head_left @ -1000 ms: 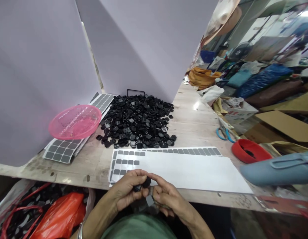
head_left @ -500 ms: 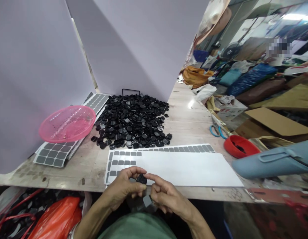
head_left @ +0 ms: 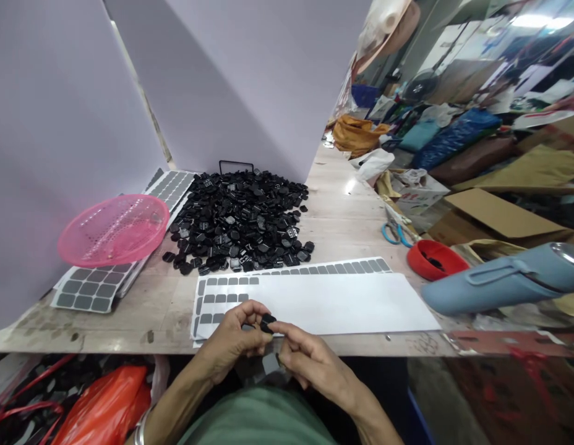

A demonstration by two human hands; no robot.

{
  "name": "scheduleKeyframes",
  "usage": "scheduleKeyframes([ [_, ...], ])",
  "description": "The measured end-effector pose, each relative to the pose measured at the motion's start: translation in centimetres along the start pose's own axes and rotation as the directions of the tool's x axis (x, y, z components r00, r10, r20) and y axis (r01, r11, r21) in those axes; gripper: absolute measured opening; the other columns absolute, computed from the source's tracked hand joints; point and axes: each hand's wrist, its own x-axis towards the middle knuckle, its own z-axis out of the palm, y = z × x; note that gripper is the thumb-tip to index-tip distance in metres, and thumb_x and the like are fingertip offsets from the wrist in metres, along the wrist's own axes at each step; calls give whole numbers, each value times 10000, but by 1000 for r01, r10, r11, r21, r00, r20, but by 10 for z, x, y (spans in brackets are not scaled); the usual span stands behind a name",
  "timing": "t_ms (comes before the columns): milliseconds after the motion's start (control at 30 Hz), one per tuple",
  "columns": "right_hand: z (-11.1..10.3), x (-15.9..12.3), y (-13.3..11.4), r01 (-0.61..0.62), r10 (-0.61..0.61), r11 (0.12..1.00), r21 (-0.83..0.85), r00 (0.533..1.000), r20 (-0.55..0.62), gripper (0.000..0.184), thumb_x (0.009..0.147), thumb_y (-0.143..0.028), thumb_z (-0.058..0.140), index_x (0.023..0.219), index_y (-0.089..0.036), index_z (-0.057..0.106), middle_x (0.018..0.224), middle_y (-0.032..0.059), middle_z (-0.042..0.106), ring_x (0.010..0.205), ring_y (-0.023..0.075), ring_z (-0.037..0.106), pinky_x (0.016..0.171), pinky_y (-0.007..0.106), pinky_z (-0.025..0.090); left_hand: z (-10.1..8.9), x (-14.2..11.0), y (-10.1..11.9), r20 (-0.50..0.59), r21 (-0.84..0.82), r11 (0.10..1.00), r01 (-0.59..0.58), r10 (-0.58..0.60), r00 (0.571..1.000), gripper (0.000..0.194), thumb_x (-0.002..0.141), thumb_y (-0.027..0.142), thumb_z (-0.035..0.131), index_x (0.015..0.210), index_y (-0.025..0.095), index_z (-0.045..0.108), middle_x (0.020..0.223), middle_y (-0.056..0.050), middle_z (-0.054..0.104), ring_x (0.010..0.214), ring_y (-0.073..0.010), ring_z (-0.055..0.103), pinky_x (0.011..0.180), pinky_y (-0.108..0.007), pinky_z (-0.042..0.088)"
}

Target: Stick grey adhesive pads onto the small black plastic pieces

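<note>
A: In the head view, the only one, where is the small black piece (head_left: 267, 322)?

B: It is at the fingertips of the left hand (head_left: 238, 334), by the near edge of the table (head_left: 171, 315). The thumb and the forefinger are closed on it, as it seems to me.

A: And the right hand (head_left: 315, 361)?

B: Its forefinger is stretched to the left and appears to touch the piece; the other fingers are curled. A grey square (head_left: 271, 363) shows between the hands, blurred, so I cannot tell whether these fingers hold it.

A: What could go wrong, in your opinion?

B: The grip is only a narrow pinch. If the right forefinger presses away from the middle, the piece may turn or jump out.

A: Where could it fall?

B: Perhaps over the near edge, into the dark space below. If it springs to the far side, into the pile of black pieces (head_left: 240, 216), it would be difficult to recognise. Also the white sheet (head_left: 333, 303) lies just beyond the hands; a careless wrist could drag it.
</note>
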Motion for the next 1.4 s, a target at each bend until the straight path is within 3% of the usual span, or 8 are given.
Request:
scheduleKeyframes([
  [233, 3, -2, 5, -20, 18, 999, -43, 999, -35, 438, 880, -324, 546, 1306, -225, 525, 726, -35, 490, 560, 88, 427, 512, 210, 348, 5, 1, -9, -37, 15, 1000, -11, 12, 999, 509, 579, 226, 817, 1030, 164, 589, 780, 28, 569, 499, -61, 544, 444, -179, 350],
  [400, 0, -11, -5, -7, -7, 996, -90, 988, -152, 395, 920, -351, 474, 1268, -185, 559, 689, -32, 477, 556, 100, 443, 544, 230, 370, 5, 3, -9, -57, -13, 1000, -7, 6, 998, 471, 557, 234, 843, 936, 153, 575, 791, -5, 640, 469, -53, 528, 408, -154, 334],
  [467, -1, -14, -10, 0, -40, 988, -156, 966, -255, 382, 936, -352, 438, 1249, -171, 562, 678, -24, 489, 576, 118, 469, 558, 240, 392, 4, 4, -9, -41, -56, 998, 2, -4, 999, 486, 549, 235, 848, 923, 161, 546, 849, -32, 670, 470, -72, 563, 382, -147, 309],
  [600, 6, -11, -8, 34, -219, 905, -423, 891, -398, 339, 953, -377, 421, 1170, -186, 598, 780, 26, 600, 748, 181, 578, 681, 281, 460, 5, 2, -8, -3, -71, 997, 22, -22, 1000, 486, 559, 213, 835, 930, 165, 524, 745, -3, 653, 438, -80, 566, 343, -131, 232],
  [733, 15, -4, -1, 123, -391, 799, -588, 849, -355, 291, 971, -312, 399, 1138, -194, 605, 1021, 83, 649, 920, 205, 611, 813, 304, 475, 7, 1, -9, -3, -80, 997, 21, -21, 1000, 481, 559, 201, 825, 930, 164, 520, 686, 18, 630, 428, -76, 560, 346, -127, 227],
  [867, 17, 0, 3, 166, -469, 727, -666, 829, -305, 268, 978, -272, 391, 1132, -199, 598, 984, 82, 656, 889, 198, 626, 783, 307, 497, 7, 1, -10, -8, -65, 998, 21, -21, 1000, 482, 550, 210, 827, 916, 165, 517, 694, 13, 639, 404, -72, 550, 344, -130, 227],
  [1400, 21, 1, 0, 141, -472, 634, -760, 850, -236, 264, 990, -247, 352, 1101, -211, 589, 872, 63, 608, 786, 197, 601, 686, 298, 470, 6, 0, -11, -6, -17, 1000, -2, 2, 1000, 428, 570, 157, 762, 914, 158, 506, 652, 36, 619, 418, -69, 545, 373, -144, 272],
])
